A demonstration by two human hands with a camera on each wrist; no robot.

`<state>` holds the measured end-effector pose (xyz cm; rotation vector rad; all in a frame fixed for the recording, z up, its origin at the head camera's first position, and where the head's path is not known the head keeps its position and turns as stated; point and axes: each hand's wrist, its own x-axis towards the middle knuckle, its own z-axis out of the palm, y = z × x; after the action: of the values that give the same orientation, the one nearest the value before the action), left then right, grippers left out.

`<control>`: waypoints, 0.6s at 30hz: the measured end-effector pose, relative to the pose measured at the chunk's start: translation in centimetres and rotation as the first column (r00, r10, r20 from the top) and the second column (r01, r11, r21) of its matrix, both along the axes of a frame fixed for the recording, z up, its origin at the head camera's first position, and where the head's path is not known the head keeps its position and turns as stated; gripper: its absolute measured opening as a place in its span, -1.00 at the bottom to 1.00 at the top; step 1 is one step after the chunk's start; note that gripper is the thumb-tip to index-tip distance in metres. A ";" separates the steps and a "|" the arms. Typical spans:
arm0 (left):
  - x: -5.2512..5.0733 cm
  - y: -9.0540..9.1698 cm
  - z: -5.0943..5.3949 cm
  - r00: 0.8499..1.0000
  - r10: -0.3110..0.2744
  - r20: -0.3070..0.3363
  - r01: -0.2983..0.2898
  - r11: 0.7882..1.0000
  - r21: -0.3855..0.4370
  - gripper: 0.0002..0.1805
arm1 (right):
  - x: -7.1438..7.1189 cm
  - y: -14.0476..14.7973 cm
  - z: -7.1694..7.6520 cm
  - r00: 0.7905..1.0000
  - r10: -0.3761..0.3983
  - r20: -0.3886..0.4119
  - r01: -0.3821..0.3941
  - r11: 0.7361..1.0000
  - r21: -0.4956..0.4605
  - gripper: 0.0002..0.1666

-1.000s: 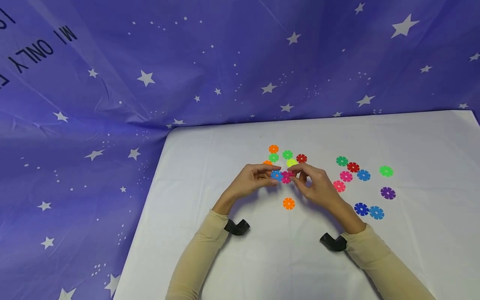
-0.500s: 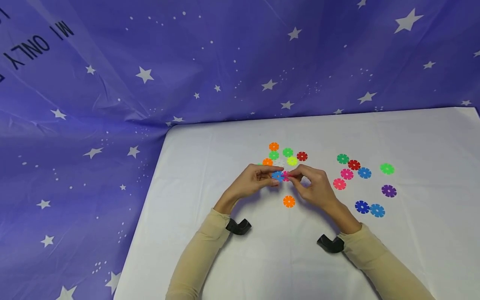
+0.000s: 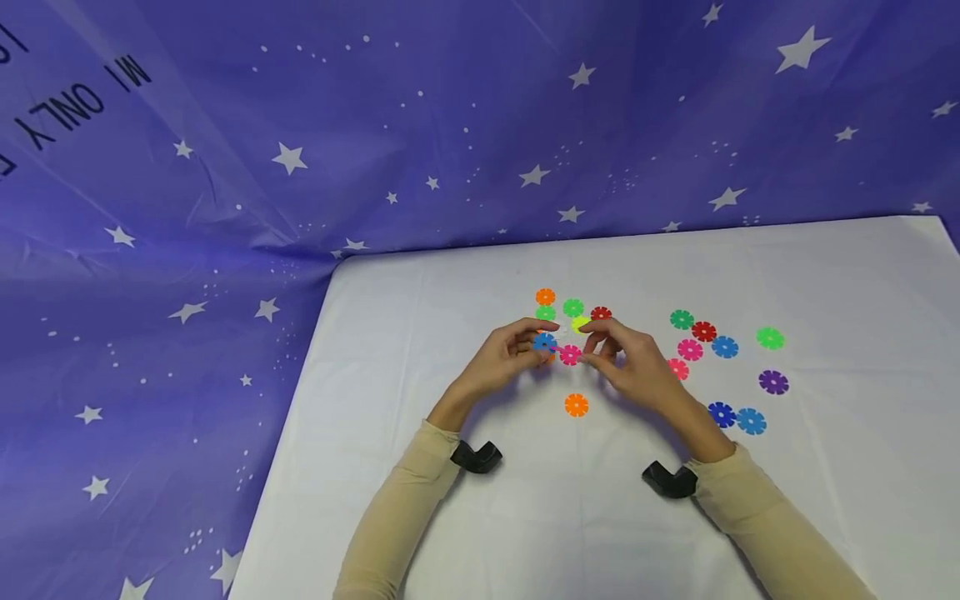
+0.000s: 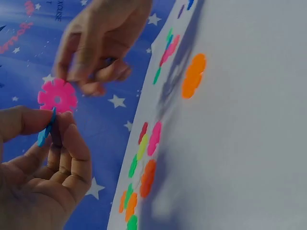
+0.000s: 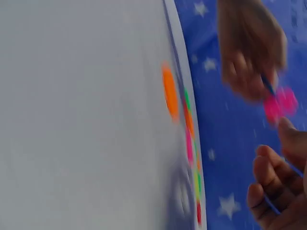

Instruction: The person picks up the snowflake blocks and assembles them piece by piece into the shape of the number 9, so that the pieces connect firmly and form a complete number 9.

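My left hand point(image 3: 498, 358) pinches a blue notched disc point(image 4: 46, 130) between thumb and fingertips, above the table. A pink notched disc point(image 4: 57, 97) is joined to it at an angle, and in the head view only a thin edge of it shows. My right hand point(image 3: 630, 367) is close on the right, thumb and index finger apart. In the left wrist view its blurred fingertips are at the pink disc's rim; whether they touch it I cannot tell. Below the hands, another pink disc point(image 3: 570, 355) and a yellow disc point(image 3: 581, 325) lie on the table.
An orange disc point(image 3: 577, 406) lies on the white table point(image 3: 570, 517) nearer me. Green, red and orange discs lie beyond the hands. Further right are several more, including a purple disc point(image 3: 773, 382) and a dark blue disc point(image 3: 722, 414). A starry blue cloth point(image 3: 450, 125) hangs behind.
My right thumb and index finger have parted and drawn back slightly to the right. My left hand has shifted a little left with the blue disc, which has turned.
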<state>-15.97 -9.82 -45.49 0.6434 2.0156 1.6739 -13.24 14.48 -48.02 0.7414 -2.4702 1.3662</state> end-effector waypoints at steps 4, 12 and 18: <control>-0.4 -0.3 -0.7 1.000 0.031 0.006 -0.031 0.999 0.022 -0.53 | -0.8 2.9 -0.5 0.988 -0.079 0.132 0.063 0.991 0.122 -0.54; -0.6 -0.5 -1.2 0.999 0.048 0.007 -0.048 0.999 -0.016 -0.70 | -1.4 5.1 -1.5 0.944 -0.138 0.299 0.022 0.932 0.361 -0.51; -0.6 -0.4 -1.3 0.999 0.039 0.009 -0.039 0.999 0.003 -0.78 | -1.5 4.5 -1.7 0.945 -0.159 0.285 0.026 0.908 0.419 -0.59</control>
<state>-16.54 -10.22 -46.74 0.5999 2.0318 1.6992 -14.73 18.94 -49.72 0.4975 -3.0570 1.0005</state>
